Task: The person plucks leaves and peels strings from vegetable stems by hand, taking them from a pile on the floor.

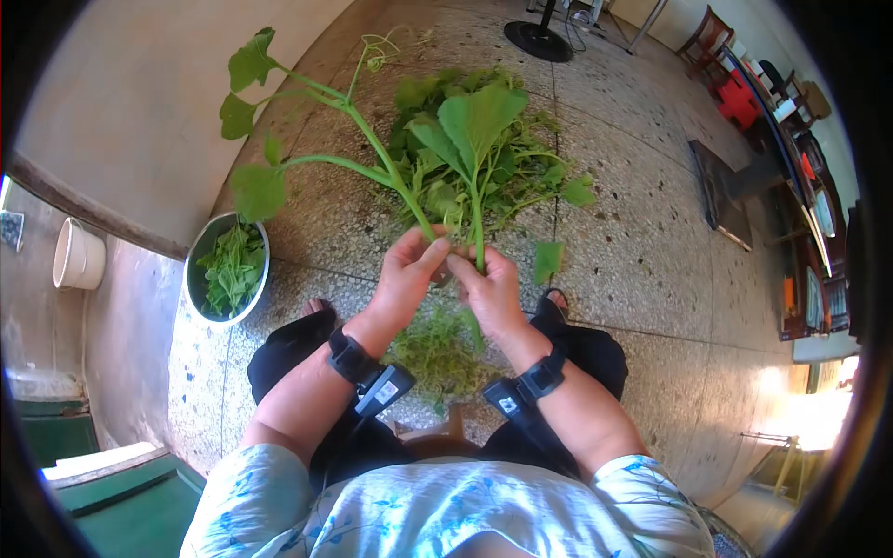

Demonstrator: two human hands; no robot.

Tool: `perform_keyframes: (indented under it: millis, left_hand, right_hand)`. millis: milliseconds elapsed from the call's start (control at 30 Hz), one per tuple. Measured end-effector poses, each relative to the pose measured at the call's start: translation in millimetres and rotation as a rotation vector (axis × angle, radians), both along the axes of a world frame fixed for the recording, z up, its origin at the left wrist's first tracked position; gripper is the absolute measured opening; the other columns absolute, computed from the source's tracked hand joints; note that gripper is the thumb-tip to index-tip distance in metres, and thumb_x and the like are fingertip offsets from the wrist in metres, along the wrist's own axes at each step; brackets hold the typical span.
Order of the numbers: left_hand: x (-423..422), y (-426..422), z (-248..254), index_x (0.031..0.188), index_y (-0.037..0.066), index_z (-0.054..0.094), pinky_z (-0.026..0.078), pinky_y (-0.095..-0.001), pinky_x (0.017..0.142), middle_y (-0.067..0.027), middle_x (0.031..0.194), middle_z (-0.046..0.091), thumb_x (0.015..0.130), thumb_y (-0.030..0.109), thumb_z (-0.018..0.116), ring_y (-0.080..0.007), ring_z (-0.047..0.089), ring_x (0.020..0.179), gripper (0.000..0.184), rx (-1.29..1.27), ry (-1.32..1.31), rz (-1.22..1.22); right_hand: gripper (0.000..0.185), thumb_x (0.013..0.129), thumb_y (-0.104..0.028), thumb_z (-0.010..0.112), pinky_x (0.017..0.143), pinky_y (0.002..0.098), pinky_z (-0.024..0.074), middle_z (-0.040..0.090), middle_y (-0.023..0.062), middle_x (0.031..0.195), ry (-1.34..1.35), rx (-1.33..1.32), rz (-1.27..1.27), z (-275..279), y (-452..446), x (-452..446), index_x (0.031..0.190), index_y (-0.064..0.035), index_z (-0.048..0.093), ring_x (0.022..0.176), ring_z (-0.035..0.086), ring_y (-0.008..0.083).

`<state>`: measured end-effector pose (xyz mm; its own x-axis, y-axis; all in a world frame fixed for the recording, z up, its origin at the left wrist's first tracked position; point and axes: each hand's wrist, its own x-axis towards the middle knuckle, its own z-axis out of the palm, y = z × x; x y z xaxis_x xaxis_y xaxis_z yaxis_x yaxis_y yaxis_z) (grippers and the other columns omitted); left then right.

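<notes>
My left hand (410, 270) pinches the lower end of a long green vine (377, 149), whose stems, leaves and curly tendril reach up and to the left. Close beside it, my right hand (490, 286) is closed on an upright leafy stalk (476, 200) with broad leaves on top. The fingertips of both hands nearly meet. Beyond them a heap of green leafy vines (437, 112) lies on the speckled floor. Below my hands, between my feet, is a pile of thin green scraps (433, 353).
A metal basin (190, 279) holding green leaves stands at the left. A single cut leaf (549, 260) lies right of my hands. A round black stand base (539, 42) is at the top, a dark table base (718, 193) at the right. A white bucket (79, 256) is far left.
</notes>
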<state>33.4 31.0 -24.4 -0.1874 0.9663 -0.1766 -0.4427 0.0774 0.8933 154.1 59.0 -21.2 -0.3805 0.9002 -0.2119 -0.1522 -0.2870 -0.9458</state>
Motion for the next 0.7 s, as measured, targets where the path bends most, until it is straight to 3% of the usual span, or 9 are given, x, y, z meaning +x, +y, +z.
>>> perform_keyframes:
  millis: [33, 200, 467, 600, 700]
  left_hand:
    - [-0.9, -0.4, -1.8, 0.103, 0.005, 0.051, 0.04, -0.0206, 0.055, 0.0025, 0.076, 0.056, 0.085, 0.015, 0.051, -0.0051, 0.048, 0.062, 0.02, -0.002, -0.002, 0.006]
    - [6.9, 0.5, -9.5, 0.101, 0.005, 0.052, 0.041, -0.0217, 0.056, 0.0011, 0.077, 0.055, 0.085, 0.016, 0.052, -0.006, 0.049, 0.062, 0.019, 0.049, -0.029, 0.015]
    - [15.9, -2.0, 1.1, 0.099, 0.006, 0.051, 0.043, -0.0228, 0.061, 0.0008, 0.078, 0.053, 0.086, 0.014, 0.05, -0.0069, 0.05, 0.067, 0.015, 0.096, -0.17, 0.034]
    - [16.4, 1.3, -0.1, 0.098, 0.007, 0.05, 0.044, -0.0244, 0.065, 0.0001, 0.079, 0.053, 0.087, 0.015, 0.048, -0.0086, 0.052, 0.07, 0.014, 0.093, -0.236, 0.035]
    - [9.0, 3.7, -1.0, 0.097, 0.006, 0.05, 0.045, -0.0239, 0.063, -0.0001, 0.079, 0.054, 0.088, 0.016, 0.047, -0.0089, 0.053, 0.068, 0.014, 0.04, -0.149, -0.017]
  right_hand:
    - [0.011, 0.079, -0.015, 0.06, 0.036, 0.0185, 0.0301, 0.046, -0.0042, 0.055, -0.047, 0.081, -0.032, -0.9, 0.1, -0.5, 0.082, -0.0049, 0.055, 0.042, 0.039, 0.0038]
    - [0.011, 0.085, -0.015, 0.051, 0.036, 0.0195, 0.0288, 0.04, -0.0044, 0.054, 0.087, -0.091, -0.13, -2.0, -1.6, -4.2, 0.078, -0.0067, 0.05, 0.04, 0.034, 0.0043]
    - [0.007, 0.084, -0.015, 0.052, 0.041, 0.018, 0.0303, 0.042, -0.0049, 0.06, 0.44, -0.424, -0.124, 15.2, -2.3, 8.2, 0.08, -0.009, 0.051, 0.046, 0.035, 0.0039]
    - [0.006, 0.084, -0.014, 0.054, 0.04, 0.0172, 0.0294, 0.044, -0.0047, 0.061, 0.373, -0.3, -0.173, 20.2, -1.7, 5.5, 0.083, -0.0085, 0.051, 0.046, 0.035, 0.0038]
    - [0.007, 0.083, -0.013, 0.055, 0.04, 0.0164, 0.028, 0.045, -0.0047, 0.062, 0.244, -0.101, -0.039, 20.0, 3.5, 9.5, 0.086, -0.0079, 0.051, 0.046, 0.036, 0.0027]
